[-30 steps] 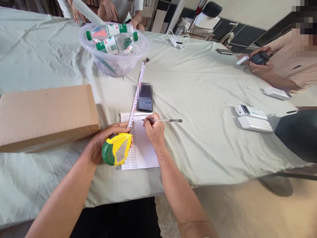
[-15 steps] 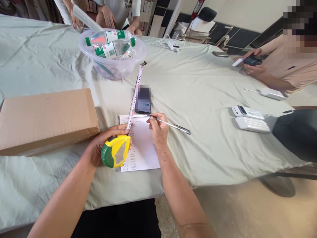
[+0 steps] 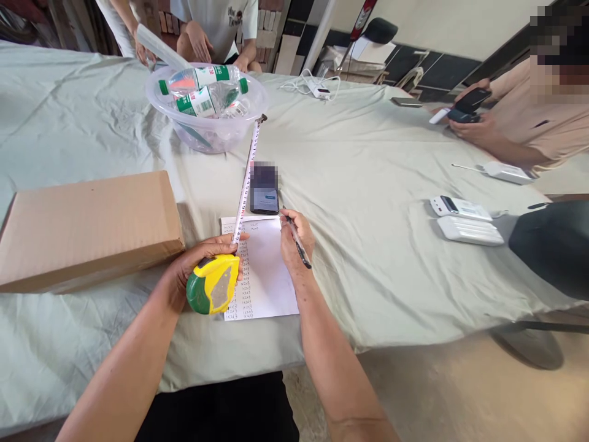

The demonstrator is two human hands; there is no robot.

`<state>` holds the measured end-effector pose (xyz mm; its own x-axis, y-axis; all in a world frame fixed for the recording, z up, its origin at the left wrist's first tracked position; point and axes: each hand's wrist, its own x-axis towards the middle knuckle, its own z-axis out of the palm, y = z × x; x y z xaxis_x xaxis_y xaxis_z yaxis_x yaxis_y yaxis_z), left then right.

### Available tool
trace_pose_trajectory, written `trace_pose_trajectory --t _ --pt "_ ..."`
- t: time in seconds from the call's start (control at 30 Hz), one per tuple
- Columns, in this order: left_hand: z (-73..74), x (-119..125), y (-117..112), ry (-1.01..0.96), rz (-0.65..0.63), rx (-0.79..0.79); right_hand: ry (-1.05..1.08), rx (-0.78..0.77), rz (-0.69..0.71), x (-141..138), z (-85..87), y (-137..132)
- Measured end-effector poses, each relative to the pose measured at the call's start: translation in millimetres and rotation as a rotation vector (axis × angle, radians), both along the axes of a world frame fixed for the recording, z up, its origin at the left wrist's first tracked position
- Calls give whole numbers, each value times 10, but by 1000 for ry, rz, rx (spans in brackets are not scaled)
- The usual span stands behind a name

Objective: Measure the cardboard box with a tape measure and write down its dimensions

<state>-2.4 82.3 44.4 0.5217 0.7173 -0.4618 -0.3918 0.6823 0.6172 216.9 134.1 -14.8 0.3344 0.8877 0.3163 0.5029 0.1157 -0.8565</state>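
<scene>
My left hand [image 3: 196,261] is closed round a yellow and green tape measure [image 3: 216,283]. Its blade [image 3: 245,184] is pulled out and slants up and away, with the metal end hook close to the plastic basin. In my right hand [image 3: 297,242] is a pen [image 3: 298,243], its clip end now angled down toward my wrist. The pen's tip is hidden by my fingers. Under both hands lies a sheet of paper [image 3: 271,276] with columns of handwritten figures on its left side. A phone [image 3: 265,196] with a lit screen rests just beyond the sheet's top edge.
A cardboard box [image 3: 92,227] sits at the left. Farther back stands a translucent basin [image 3: 207,138] holding plastic bottles [image 3: 197,101]. White devices [image 3: 467,221] lie at the right near a dark chair [image 3: 552,252]. Across the cloth-covered table [image 3: 368,184], other people sit, one holding a phone.
The pen has swung in my right hand from pointing out to the right to pointing down toward my wrist. My left hand still grips the tape measure. The person at right has raised a phone.
</scene>
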Motion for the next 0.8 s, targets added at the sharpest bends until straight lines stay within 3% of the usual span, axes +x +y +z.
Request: trace_pose_trajectory --t 0.23,0.5,0.7,0.8 --pt "32 1 0 -11 5 -25 -208 70 57 179 -51 53" --pt "56 18 -6 -13 14 -27 -204 46 43 173 -39 51" --pt "37 26 6 -22 27 14 -431 87 336 11 -26 -13" --pt "25 30 8 -15 15 35 -573 49 406 -32 -43 -36"
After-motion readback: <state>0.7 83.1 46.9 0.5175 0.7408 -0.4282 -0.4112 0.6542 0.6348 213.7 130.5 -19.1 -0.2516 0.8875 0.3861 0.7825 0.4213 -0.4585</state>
